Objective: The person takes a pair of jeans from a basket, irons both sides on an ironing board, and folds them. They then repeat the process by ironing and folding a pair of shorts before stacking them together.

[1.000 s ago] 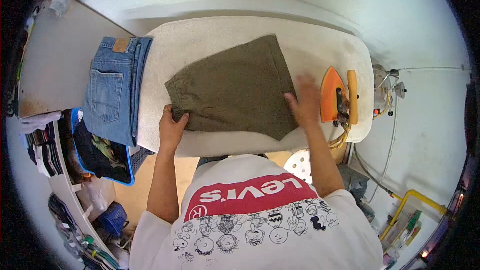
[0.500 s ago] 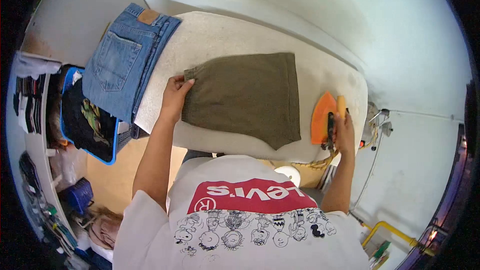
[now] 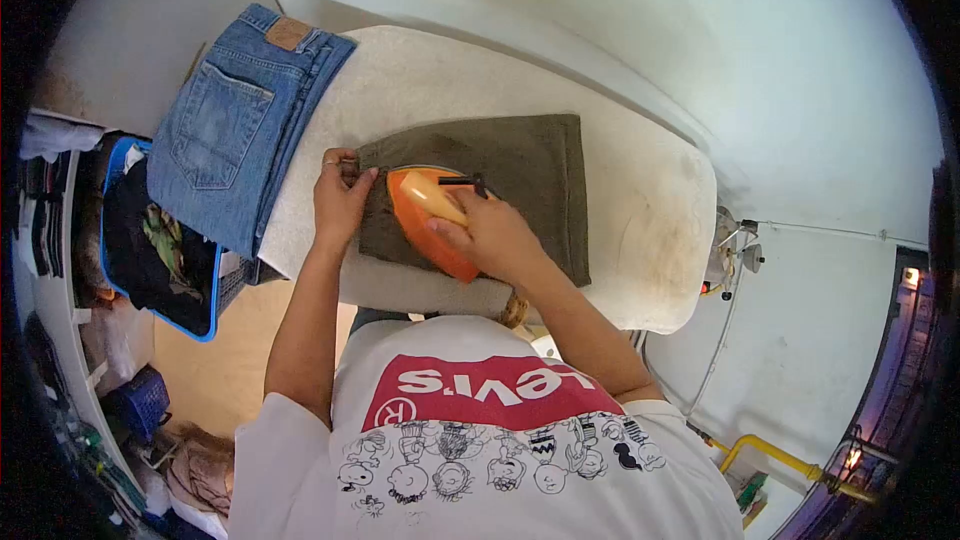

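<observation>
Folded olive-green shorts (image 3: 545,180) lie flat on the pale padded ironing board (image 3: 640,230). At their left edge, my left hand (image 3: 342,198) pinches the corner of the cloth between thumb and fingers. My right hand (image 3: 495,235) is wrapped round the handle of an orange iron (image 3: 412,205) with a cream top. The iron rests on the left half of the shorts, its tip close to my left fingers, and it covers part of the cloth. Its cord shows only in part below my right wrist.
Folded blue jeans (image 3: 225,120) hang over the board's left end. Beneath them stands a blue-rimmed basket (image 3: 212,300) of dark clothes. Shelves (image 3: 60,270) with clothes line the left side. A wall (image 3: 640,50) runs along the board's far side, and a yellow pipe (image 3: 745,445) is at lower right.
My right hand has brought the iron leftwards from the board's right end onto the shorts. My left hand stays at the left edge of the cloth.
</observation>
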`<state>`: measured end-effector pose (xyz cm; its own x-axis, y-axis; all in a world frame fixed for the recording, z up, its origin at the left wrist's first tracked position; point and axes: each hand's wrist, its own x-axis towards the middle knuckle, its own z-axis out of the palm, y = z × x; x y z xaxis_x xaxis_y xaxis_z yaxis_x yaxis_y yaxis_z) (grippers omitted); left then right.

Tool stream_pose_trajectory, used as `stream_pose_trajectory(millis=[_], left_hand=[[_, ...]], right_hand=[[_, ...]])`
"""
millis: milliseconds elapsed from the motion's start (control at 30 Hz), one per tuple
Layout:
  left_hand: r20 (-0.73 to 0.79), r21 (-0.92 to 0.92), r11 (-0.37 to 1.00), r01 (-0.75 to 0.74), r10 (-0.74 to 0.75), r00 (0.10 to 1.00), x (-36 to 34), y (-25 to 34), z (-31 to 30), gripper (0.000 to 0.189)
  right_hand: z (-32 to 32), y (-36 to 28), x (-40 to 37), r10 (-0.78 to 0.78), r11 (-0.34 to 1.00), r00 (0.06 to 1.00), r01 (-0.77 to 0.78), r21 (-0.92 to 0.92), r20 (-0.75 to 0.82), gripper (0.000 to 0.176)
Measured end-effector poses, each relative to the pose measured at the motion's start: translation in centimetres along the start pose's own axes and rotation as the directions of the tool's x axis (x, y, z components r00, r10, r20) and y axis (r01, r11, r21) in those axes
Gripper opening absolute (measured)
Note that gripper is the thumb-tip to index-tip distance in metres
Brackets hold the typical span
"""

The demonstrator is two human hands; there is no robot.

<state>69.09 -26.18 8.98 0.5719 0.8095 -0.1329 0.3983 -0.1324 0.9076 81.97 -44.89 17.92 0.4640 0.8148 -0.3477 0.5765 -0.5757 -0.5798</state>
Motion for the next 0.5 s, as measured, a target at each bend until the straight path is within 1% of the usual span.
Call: stream_pose_trajectory(millis=[33,100,167,233,300,333,400,433,500], left_hand=[[-0.013,-0.012,1.0,0.023,-0.023,1.0,0.2,-0.3,0.0,0.034],[0.006,-0.029,0.999,0.025,-0.025,1.0,0.5,-0.9,0.1,0.034],[0.018,-0.043,0.999,0.02,-0.02,1.0,0.8,-1.1,0.1,0.034],[0.034,-0.074,0.997,0.021,-0.018,0.999,0.9,-1.1,0.1,0.034],[0.038,-0.073,0.997,0.018,-0.016,0.999,1.0,-1.2,0.1,0.034],[0.045,-0.068,0.997,0.02,-0.017,0.999,0.9,-1.4,0.0,0.034],[0.058,-0.079,0.997,0.016,-0.011,0.998,1.1,-2.1,0.1,0.034],[0.062,-0.092,0.996,0.016,-0.011,0.998,1.3,-2.3,0.2,0.034],[0.064,-0.107,0.994,0.026,-0.019,0.998,1.4,-2.5,0.2,0.033]], right_hand=[[-0.8,0.6,0.1,0.008,1.0,1.0,-0.008,-0.004,-0.005,0.065],[-3.3,2.4,0.7,0.168,0.985,0.98,-0.171,-0.022,-0.107,0.065],[-5.5,6.3,1.6,0.167,0.972,0.926,-0.211,-0.1,-0.339,0.067],[-8.4,10.2,2.4,0.272,0.938,0.873,-0.334,-0.089,-0.405,0.066],[-11.2,12.4,2.3,0.395,0.917,0.829,-0.379,0.12,-0.396,0.06],[-12.0,13.3,2.3,0.398,0.916,0.826,-0.381,0.123,-0.4,0.06],[-13.0,13.9,1.9,0.525,0.83,0.789,-0.393,0.396,-0.318,0.057],[-13.0,13.6,1.5,0.527,0.829,0.785,-0.391,0.399,-0.325,0.057],[-11.7,12.5,0.6,0.486,0.87,0.846,-0.443,0.215,-0.221,0.057]])
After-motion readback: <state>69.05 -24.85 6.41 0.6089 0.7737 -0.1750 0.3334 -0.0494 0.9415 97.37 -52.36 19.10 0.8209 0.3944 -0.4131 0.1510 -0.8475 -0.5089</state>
